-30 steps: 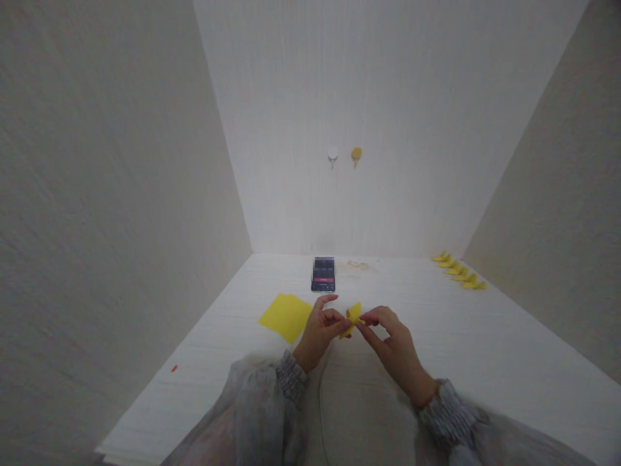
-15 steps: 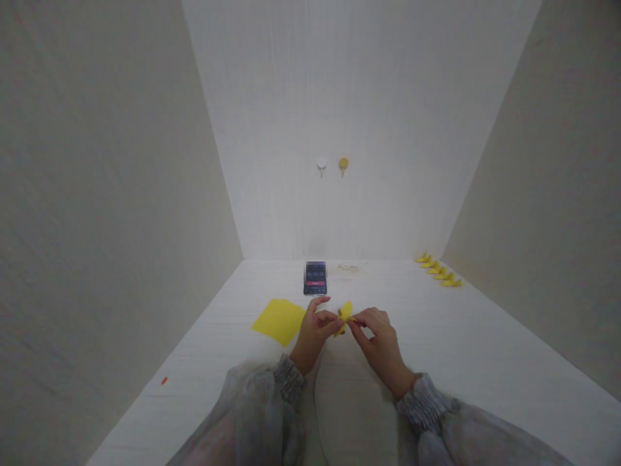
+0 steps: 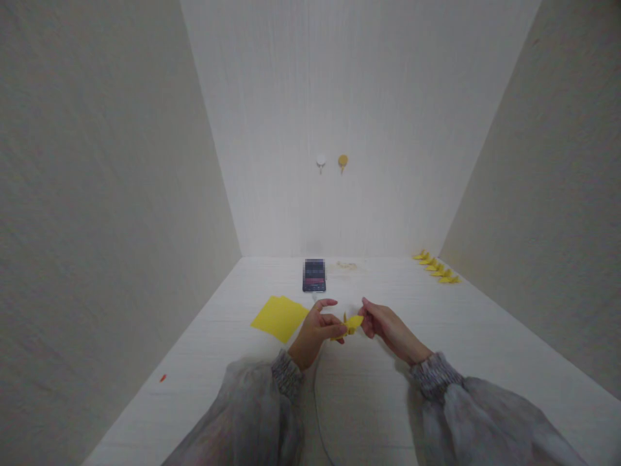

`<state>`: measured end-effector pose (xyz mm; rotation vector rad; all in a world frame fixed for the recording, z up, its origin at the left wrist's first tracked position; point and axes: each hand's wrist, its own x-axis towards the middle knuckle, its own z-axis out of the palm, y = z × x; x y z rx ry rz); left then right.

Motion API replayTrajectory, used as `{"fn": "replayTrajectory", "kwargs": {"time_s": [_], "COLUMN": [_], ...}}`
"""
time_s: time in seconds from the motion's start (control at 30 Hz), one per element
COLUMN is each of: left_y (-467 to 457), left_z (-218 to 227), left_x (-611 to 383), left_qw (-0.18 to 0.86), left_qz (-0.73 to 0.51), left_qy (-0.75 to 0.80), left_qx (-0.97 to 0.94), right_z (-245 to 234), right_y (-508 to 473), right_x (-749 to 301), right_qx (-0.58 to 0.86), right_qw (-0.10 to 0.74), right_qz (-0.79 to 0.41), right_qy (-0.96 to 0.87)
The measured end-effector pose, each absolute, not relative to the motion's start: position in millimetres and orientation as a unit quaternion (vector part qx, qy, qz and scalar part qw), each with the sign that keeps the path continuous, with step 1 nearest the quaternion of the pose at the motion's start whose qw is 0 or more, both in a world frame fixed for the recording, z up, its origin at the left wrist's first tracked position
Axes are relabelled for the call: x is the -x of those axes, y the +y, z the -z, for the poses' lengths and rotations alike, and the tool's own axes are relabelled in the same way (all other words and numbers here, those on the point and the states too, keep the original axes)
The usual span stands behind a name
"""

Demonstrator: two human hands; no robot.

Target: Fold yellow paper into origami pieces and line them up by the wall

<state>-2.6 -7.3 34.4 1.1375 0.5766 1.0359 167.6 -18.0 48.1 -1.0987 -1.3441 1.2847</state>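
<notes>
A small folded yellow paper crane (image 3: 352, 323) is pinched between the thumb and fingers of my left hand (image 3: 314, 330), a little above the table. The index finger of that hand sticks out beyond the pinch. Just to the right of the crane is my right hand (image 3: 387, 323), its fingers curled in and nothing visible in them. A small gap seems to separate it from the paper. Flat yellow paper squares (image 3: 278, 317) lie to the left of my left hand, partly overlapping.
A phone (image 3: 314, 276) lies at the back of the white table, with a cable (image 3: 315, 395) running towards me. Several yellow folded cranes (image 3: 437, 268) line the back right edge. Two hooks (image 3: 343, 160) are on the back wall. A red scrap (image 3: 163, 378) lies far left.
My right hand has let go of the crane and drawn back to the right, its fingers curling. The crane has turned in my left hand, one part now pointing right.
</notes>
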Motion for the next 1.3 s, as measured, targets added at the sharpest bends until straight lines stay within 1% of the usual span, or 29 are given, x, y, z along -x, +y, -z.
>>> {"fn": "replayTrajectory", "kwargs": {"time_s": [0.13,0.23,0.37,0.5,0.57,0.6,0.7,0.77,0.8,0.9,1.03,1.13,1.3], "left_y": [-6,-6,-6,-4,-4,-4,-4,-4,-4,-4,-4,-4,-3], "left_z": [-30,-29,-31,-33,-33,-33,-33,-33,-33,-32,-32,-33,-31], "left_x": [3,3,3,3,3,4,3,2,2,0,-3,-4,-2], "left_qw": [0.694,0.702,0.699,0.697,0.695,0.695,0.694,0.692,0.69,0.687,0.688,0.688,0.691], "left_qz": [-0.443,-0.439,-0.448,-0.457,-0.458,-0.458,-0.456,-0.456,-0.456,-0.457,-0.448,-0.445,-0.436], "left_qy": [0.251,0.243,0.238,0.232,0.237,0.24,0.251,0.259,0.263,0.269,0.272,0.275,0.266], "left_qx": [-0.509,-0.506,-0.503,-0.501,-0.501,-0.5,-0.497,-0.496,-0.496,-0.497,-0.501,-0.503,-0.512], "right_z": [-46,-45,-40,-38,-39,-40,-46,-51,-53,-57,-53,-48,-45], "right_y": [-21,-22,-22,-20,-20,-20,-24,-30,-33,-43,-46,-43,-41], "right_x": [-169,-170,-169,-166,-166,-167,-171,-172,-172,-166,-156,-154,-158], "right_qx": [0.405,0.354,0.309,0.326,0.373,0.407,0.481,0.479,0.463,0.421,0.452,0.473,0.507], "right_qw": [0.412,0.401,0.416,0.396,0.414,0.444,0.556,0.578,0.563,0.49,0.436,0.425,0.436], "right_qz": [-0.642,-0.696,-0.726,-0.731,-0.678,-0.62,-0.357,-0.218,-0.182,-0.133,-0.099,-0.085,-0.06], "right_qy": [-0.504,-0.479,-0.452,-0.45,-0.479,-0.503,-0.576,-0.624,-0.66,-0.752,-0.772,-0.767,-0.741]}}
